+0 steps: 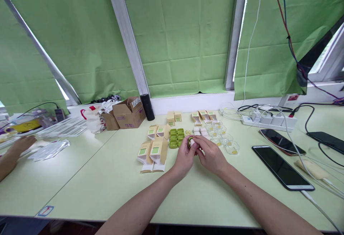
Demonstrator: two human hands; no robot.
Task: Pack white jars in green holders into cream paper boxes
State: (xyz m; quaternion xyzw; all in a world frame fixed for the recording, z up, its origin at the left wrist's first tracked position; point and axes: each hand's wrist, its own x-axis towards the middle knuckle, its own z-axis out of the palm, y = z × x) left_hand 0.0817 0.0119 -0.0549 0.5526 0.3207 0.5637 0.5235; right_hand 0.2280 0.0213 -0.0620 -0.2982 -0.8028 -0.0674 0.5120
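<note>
My left hand [184, 158] is closed around a small dark green case [189, 140], held above the table. My right hand [211, 153] meets it, its fingers pinched at a small white piece [191, 142] at the case's opening; the fingers partly hide both. Just left of my hands sit several olive-green square cases [173, 143] in two columns. Behind my hands are some tiny yellowish pieces [187, 133] and small white blocks [197, 129]. Several clear plastic covers with yellow marks [232, 148] lie to the right.
Open kraft boxes [159, 150] stand left, with more boxes [206, 117] behind. A cardboard carton [129, 115] and black cylinder [147, 107] are by the wall. At right lie phones [282, 167], cables and a power strip [268, 122]. Another person's hand [23, 144] is far left.
</note>
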